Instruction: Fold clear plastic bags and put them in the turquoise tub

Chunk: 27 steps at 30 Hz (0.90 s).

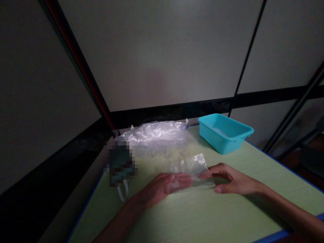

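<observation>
A small clear plastic bag [198, 163] spans the gap between my two hands, low over the table. My left hand [160, 189] holds its left side, the straight fingers showing through the film and the thumb lying along the edge. At the bag's right edge is my right hand [231, 180]; its fingertips touch the film, while the thumb stays apart from the fingers. Behind them lies a crumpled heap of clear plastic [157, 133]. Glare and blur hide whether the fingers are inside the bag or behind it.
A turquoise plastic basin [227, 143] stands at the back right of the light green table [177, 219], which has a blue edge. A pixelated dark item with a white loop [123, 193] is at the left. Pale wall panels [164, 57] rise behind the table.
</observation>
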Available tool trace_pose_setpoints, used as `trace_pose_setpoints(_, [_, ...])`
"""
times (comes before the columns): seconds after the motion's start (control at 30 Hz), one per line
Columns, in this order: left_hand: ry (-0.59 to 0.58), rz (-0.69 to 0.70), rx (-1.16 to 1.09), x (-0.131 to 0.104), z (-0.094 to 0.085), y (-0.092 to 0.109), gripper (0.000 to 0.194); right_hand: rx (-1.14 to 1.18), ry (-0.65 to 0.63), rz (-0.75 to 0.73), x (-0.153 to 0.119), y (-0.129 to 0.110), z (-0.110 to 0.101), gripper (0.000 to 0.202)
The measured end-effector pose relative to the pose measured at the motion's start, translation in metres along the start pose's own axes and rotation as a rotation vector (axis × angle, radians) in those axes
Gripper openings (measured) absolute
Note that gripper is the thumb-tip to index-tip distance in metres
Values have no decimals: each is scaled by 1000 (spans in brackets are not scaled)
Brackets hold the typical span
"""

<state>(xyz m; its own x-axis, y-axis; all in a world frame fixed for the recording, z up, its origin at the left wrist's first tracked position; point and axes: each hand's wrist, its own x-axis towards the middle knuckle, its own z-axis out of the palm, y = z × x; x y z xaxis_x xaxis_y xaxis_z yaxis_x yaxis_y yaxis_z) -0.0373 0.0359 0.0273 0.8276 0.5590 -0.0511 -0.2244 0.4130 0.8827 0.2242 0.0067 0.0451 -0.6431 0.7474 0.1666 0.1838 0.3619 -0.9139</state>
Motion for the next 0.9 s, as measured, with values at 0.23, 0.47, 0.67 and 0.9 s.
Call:
trace_pose_setpoints(0.23, [24, -6, -129, 0, 3, 3, 32, -178, -29, -12, 3, 1, 10, 26])
trace_pose_setpoints(0.47, [52, -66, -309, 0, 0, 3, 31, 72, -1, 114, 14, 13, 19, 36])
trace_pose_setpoints(0.67, [166, -64, -291, 3, -1, 7, 40, 404, 153, 304, 27, 13, 26, 35])
trace_pose_setpoints(0.9, [318, 70, -202, 6, -11, 9, 61, 248, 387, 325, 23, 7, 32, 64])
